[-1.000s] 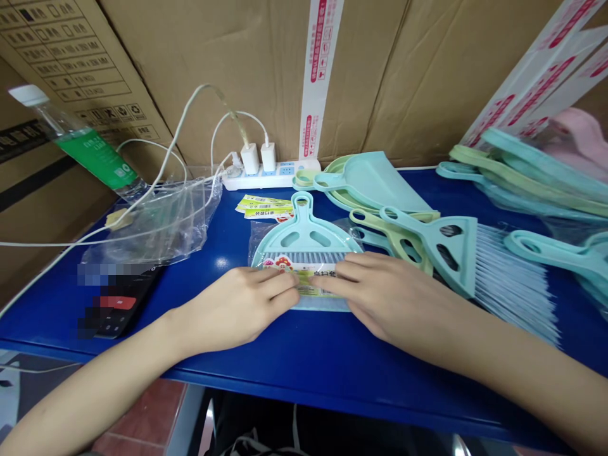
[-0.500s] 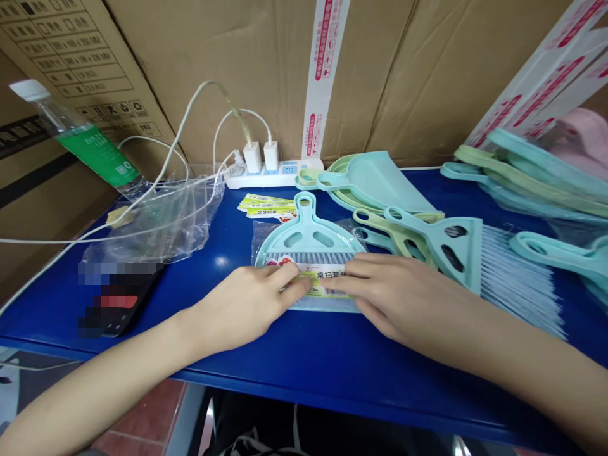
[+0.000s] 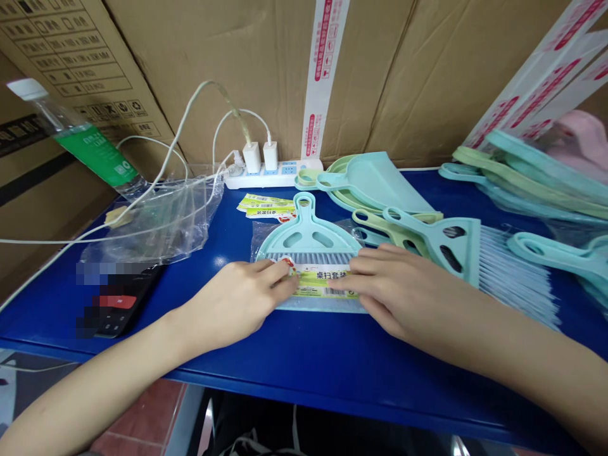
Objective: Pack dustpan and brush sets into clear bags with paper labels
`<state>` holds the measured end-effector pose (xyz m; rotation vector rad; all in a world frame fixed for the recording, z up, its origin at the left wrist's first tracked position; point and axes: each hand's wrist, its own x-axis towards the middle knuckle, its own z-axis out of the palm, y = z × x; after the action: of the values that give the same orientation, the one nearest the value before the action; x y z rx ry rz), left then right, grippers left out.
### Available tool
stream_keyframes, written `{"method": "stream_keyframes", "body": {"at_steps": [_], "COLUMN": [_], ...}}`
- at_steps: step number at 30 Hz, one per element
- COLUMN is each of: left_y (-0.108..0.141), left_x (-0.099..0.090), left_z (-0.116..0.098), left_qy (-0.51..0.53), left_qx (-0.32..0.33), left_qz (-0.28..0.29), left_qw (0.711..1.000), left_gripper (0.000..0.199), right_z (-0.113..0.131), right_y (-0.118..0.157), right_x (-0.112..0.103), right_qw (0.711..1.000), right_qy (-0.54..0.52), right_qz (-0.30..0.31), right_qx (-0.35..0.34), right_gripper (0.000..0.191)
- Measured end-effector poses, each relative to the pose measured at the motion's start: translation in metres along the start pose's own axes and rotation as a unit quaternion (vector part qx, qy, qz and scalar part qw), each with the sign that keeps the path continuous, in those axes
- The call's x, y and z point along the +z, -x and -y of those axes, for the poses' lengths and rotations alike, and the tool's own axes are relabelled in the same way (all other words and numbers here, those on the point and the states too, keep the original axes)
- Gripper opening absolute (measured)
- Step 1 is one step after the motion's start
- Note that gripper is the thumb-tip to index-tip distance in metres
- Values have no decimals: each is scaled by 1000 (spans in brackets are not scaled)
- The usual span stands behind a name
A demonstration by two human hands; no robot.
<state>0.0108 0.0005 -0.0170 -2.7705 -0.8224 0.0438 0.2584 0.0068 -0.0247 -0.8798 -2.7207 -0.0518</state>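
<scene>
A light-blue dustpan and brush set (image 3: 310,229) in a clear plastic bag lies flat on the blue table, handle pointing away from me. Across its bristles and lower part lies a yellow-and-white printed label (image 3: 319,277). My left hand (image 3: 247,291) is closed, thumb and forefinger at the label's left end. At its right end rests my right hand (image 3: 394,288), its fingers bent together on the label and the thumb side below. Both hands' fingertips are partly hidden, as are the label's ends.
Loose dustpans (image 3: 375,180) and brushes (image 3: 456,247) lie to the right, beside bagged sets (image 3: 536,174). Behind the set are more labels (image 3: 266,206) and a power strip (image 3: 261,179) with cables. A plastic bag (image 3: 161,218), bottle (image 3: 97,152) and phone (image 3: 128,304) sit left.
Both hands have slid slightly apart along the label, the left one to the left and the right one to the right. More of the label's printing shows between them.
</scene>
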Motion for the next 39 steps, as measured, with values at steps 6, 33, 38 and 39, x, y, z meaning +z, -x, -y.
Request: {"method": "stream_keyframes", "body": {"at_steps": [6,33,38,39], "left_y": [2,18,17,17], "left_x": [0,-14,-12,-12], "left_z": [2,26,25,25], "left_qy": [-7,87,79,79], "left_qx": [2,-112,-104,-102], "left_qz": [-26,-3,-7,-12], "left_qw": [1000,990,991,992], "left_gripper": [32,50,50,50], "right_z": [-4,-8,-13,-14], "right_y": [1,9,12,14], "right_x": [-4,-10,-11,-10], "right_qw": [999,1000,999,998], "right_qy": [27,22,48,56], "right_qz": [-20,5,-1,-2], "right_qx": [3,15,14,14], "right_gripper": [30,34,33,33]}}
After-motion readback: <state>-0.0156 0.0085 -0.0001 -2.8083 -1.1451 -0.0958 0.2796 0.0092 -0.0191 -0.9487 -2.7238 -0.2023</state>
